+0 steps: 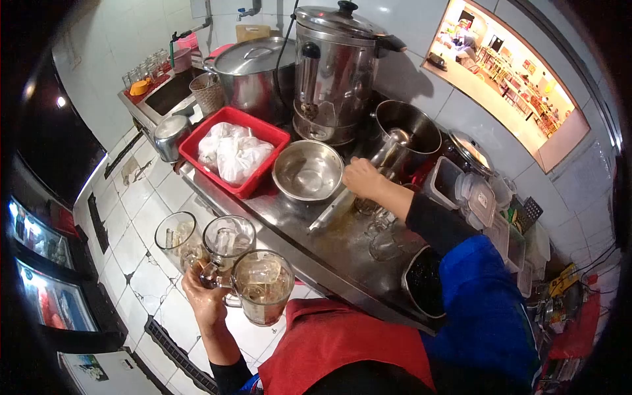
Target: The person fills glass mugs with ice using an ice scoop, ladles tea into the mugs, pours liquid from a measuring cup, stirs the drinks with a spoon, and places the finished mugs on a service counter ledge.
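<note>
My left hand (205, 296) grips the handles of several glass mugs (264, 280) together, held out over the floor beside the counter. Ice shows inside these mugs. My right hand (367, 178) is closed over the counter, to the right of a steel bowl (308, 170). What its fingers hold is too unclear to name; a long metal piece (331, 209) lies just below it, and a shiny metal cylinder (391, 149) is beyond it. More glass mugs (386, 246) stand on the counter below the right forearm.
A red basin (192, 158) with white bags sits left of the steel bowl. Behind stand a big lidded pot (255, 60), a tall steel urn (334, 82) and an open pot (424, 131). Plastic containers (442, 182) are at the right. A sink (170, 97) is at the far left.
</note>
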`<state>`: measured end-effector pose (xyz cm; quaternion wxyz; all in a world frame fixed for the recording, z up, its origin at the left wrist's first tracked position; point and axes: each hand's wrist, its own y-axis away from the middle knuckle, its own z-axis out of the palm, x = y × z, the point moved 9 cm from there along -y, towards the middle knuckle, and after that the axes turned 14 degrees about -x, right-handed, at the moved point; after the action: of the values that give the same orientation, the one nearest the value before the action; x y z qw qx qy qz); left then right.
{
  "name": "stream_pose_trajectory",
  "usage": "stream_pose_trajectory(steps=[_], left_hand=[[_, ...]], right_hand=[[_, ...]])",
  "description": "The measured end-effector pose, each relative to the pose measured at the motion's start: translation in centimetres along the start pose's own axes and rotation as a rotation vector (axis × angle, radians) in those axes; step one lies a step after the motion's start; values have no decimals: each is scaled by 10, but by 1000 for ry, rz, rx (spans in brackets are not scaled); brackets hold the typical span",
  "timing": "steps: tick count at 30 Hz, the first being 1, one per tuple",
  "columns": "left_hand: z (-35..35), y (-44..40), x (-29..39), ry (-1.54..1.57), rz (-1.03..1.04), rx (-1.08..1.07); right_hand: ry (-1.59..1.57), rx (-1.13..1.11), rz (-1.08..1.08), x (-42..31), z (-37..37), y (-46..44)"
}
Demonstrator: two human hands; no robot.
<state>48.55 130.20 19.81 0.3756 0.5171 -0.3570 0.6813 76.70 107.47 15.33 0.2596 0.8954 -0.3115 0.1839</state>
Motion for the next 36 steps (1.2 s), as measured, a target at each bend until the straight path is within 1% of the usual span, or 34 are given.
stream_pose_trajectory(steps=[1, 2, 3, 5, 6, 7, 8, 9, 10, 11, 12, 13, 15, 16, 18, 19, 20, 21, 22, 23, 24, 25, 26, 27, 28, 29, 30, 31, 33, 34, 35, 36], left_hand=[[1, 3, -1, 19, -2, -10], [2, 6, -2, -51, -22, 10], [5, 9, -1, -50, -20, 1], [16, 16, 3, -153, -36, -41], [21, 20, 0, -127, -59, -84], [25, 27, -3, -64, -91, -77], [27, 32, -7, -53, -97, -112], [28, 36, -13, -41, -106, -149], [28, 40, -15, -65, -73, -139], [33, 44, -15, -89, -40, -124], [58, 57, 10, -44, 67, 60], [69, 54, 5, -25, -33, -178], [81, 62, 4, -175, -24, -133], [92, 68, 3, -180, -24, -154], [129, 80, 11, -220, 87, -351], [116, 77, -7, -307, 206, -272], [146, 91, -1, -186, 203, -342], [180, 107, 5, -64, 195, -410], [203, 120, 2, -8, 147, -487], [237, 139, 10, -17, 156, -564], [267, 159, 17, 71, 113, -528], [298, 181, 25, 159, 67, -491], [333, 204, 32, 129, 24, -477], [358, 220, 35, 101, -18, -465], [389, 233, 37, 130, 61, -679], [418, 241, 29, 63, -78, -808], [439, 255, 23, 139, -83, -840], [461, 272, 16, 215, -90, -873], [503, 301, 6, 290, -210, -1006], [517, 313, -8, 237, -230, -1034], [532, 321, -31, 56, -222, -1208], [544, 330, -44, 61, -242, -1217]], right_hand=[[28, -61, 60, 3, 13, -7], [7, -65, 62, 4, 26, -16], [5, -67, 71, 6, 23, -14], [-65, -160, 122, 10, 22, -10], [-106, -133, 112, 10, 23, -12], [-149, -112, 113, 12, 27, -13], [-137, -139, 101, 10, 23, -8], [-170, -131, 105, 10, 9, 10], [-212, -128, 103, 9, 3, 18], [-285, -39, 90, 11, -11, 37], [-320, -19, 72, 12, -26, 61], [-355, 6, 47, 12, -40, 88], [-529, 424, 67, 21, -69, 168], [-588, 548, 78, 27, -71, 207], [-658, 764, 129, 41, -64, 298], [-623, 805, 148, 46, -57, 346], [-823, 773, 274, 65, -27, 380], [-778, 827, 344, 74, -9, 425], [-825, 813, 447, 86, 19, 464], [-920, 736, 615, 98, 59, 498], [-835, 667, 745, 104, 93, 530], [-840, 590, 824, 104, 135, 555], [-969, 339, 935, 98, 181, 573], [-960, 244, 887, 83, 216, 582], [-950, 148, 839, 65, 248, 586], [-1009, 122, 760, 43, 264, 586], [-1071, 95, 681, 20, 280, 587], [-1077, 97, 706, 8, 301, 597], [-1104, -129, 679, -22, 360, 608], [-1111, -127, 697, -32, 381, 620], [-911, 65, 952, -23, 388, 652], [-686, 252, 1190, -20, 389, 688]])
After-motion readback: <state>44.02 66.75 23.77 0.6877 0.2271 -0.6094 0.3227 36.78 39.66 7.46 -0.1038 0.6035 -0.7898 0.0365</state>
